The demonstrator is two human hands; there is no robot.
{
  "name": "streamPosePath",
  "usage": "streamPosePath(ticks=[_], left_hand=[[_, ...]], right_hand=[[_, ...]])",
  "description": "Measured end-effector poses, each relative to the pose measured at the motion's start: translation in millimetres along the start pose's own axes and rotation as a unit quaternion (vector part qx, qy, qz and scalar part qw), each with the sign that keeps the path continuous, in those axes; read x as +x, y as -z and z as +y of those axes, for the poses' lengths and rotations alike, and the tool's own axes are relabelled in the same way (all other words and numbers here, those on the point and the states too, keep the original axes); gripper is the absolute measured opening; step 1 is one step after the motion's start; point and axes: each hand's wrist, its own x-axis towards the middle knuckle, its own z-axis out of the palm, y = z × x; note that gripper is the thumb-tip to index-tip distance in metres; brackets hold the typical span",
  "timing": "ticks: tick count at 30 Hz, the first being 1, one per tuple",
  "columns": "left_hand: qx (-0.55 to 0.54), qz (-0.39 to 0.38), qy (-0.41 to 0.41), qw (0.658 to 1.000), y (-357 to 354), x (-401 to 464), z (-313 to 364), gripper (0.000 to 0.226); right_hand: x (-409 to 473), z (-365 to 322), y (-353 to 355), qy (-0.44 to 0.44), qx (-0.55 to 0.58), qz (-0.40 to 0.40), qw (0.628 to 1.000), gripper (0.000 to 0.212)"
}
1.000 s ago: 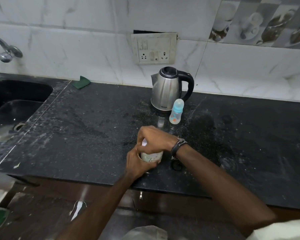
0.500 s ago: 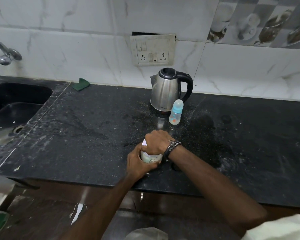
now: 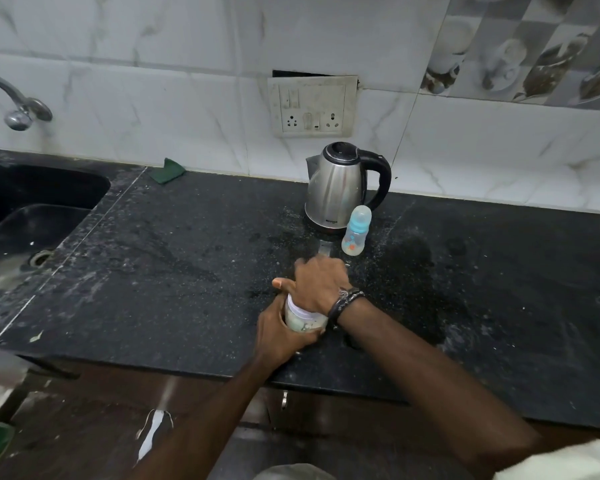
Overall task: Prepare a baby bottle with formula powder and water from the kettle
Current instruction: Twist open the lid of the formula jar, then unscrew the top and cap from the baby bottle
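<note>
The formula container [image 3: 303,318] stands upright near the front edge of the black countertop [image 3: 153,271], its long axis vertical. The left hand [image 3: 279,332] wraps around the container body from the left side, fingers curled about its lower wall. The right hand [image 3: 321,284] sits on top, fingers and thumb curled down over the white lid [image 3: 297,308]; the grip reads as a twist to open or close the lid, though which direction cannot be told.

The baby bottle [image 3: 355,230] stands upright, cap on, straight beyond the hands toward the wall and slightly to the right. It is apart from the container, with bare countertop between them. The right hand is the nearer one to it. The kettle [image 3: 340,188] stands just behind and left of the bottle, close beside it and possibly touching; its handle [image 3: 380,174] points right and its spout left, so the handle falls on the right-hand side.

A pale film lies in the bottom of the bottle; whether this is powder or liquid cannot be determined.

Nothing stands between the hands and the bottle. A reach for the kettle handle passes directly over the bottle, which is light and could be knocked over.

A wall socket [image 3: 312,110] sits above the kettle. A sink [image 3: 25,223] and tap [image 3: 18,109] lie well to the left, with a green cloth [image 3: 168,169] at the wall
</note>
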Motion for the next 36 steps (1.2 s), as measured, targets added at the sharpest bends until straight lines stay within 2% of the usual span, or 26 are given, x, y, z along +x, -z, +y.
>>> streamPosePath(ticks=[3,6,9,13,16,19,21,26,31,36], left_hand=[[0.007,-0.008,0.004,1.0,1,-1,0,0.077],[0.016,-0.01,0.007,1.0,1,-1,0,0.066],[0.011,0.001,0.001,1.0,1,0,-1,0.068],[0.003,-0.003,-0.006,1.0,0,1,-4,0.076],[-0.005,0.0,-0.007,1.0,1,0,-6,0.076],[-0.006,0.011,-0.016,1.0,0,-1,-4,0.082],[-0.01,0.017,-0.021,1.0,-1,-2,-4,0.082],[-0.006,0.016,-0.03,0.999,-3,-1,-7,0.081],[-0.004,0.012,-0.034,0.999,-3,-2,-7,0.082],[-0.002,0.013,-0.028,1.0,-2,-2,-7,0.082]], right_hand=[[-1,-6,-15,-0.026,-0.007,-0.059,0.998,0.088],[-4,-10,-15,-0.001,0.009,-0.048,0.999,0.07],[-2,-6,-9,0.065,0.017,-0.069,0.995,0.048],[-12,6,3,0.12,0.041,-0.102,0.987,0.045],[-21,17,5,0.139,0.109,-0.072,0.982,0.046],[-34,36,4,0.125,0.209,-0.047,0.969,0.042],[-44,52,2,0.091,0.234,-0.045,0.967,0.038],[-67,79,-9,0.009,0.191,-0.077,0.979,0.034],[-82,70,-55,0.019,0.148,-0.083,0.985,0.052],[-83,57,-88,0.033,0.152,-0.083,0.984,0.05]])
